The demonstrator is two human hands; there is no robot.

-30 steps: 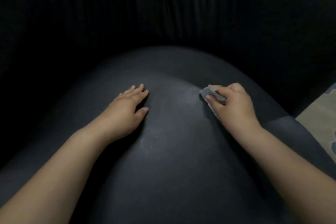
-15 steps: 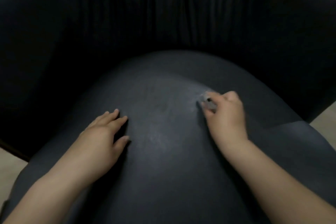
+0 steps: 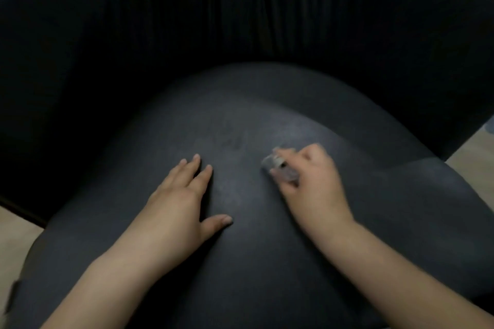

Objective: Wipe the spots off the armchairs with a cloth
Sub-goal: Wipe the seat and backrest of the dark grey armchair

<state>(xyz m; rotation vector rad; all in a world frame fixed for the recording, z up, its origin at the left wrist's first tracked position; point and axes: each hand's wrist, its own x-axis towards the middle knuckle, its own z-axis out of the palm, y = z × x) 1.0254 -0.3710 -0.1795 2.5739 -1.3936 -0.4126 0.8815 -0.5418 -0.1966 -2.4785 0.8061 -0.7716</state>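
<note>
A dark grey armchair seat cushion (image 3: pixel 240 262) fills the lower half of the head view, with a faint pale smear (image 3: pixel 232 189) between my hands. My right hand (image 3: pixel 312 181) grips a small bunched grey cloth (image 3: pixel 278 167) and presses it on the cushion; the hand and cloth are blurred by motion. To its left, my left hand (image 3: pixel 184 195) lies flat on the seat with fingers straight and thumb spread, holding nothing.
The armchair's black pleated backrest (image 3: pixel 240 21) rises behind the seat and curves round both sides. Pale floor shows at the lower left (image 3: pixel 16 232) and at the right edge (image 3: pixel 473 152).
My right hand has slid the cloth left and toward me across the seat. My left hand has shifted right, closer to the cloth, and its thumb has spread out.
</note>
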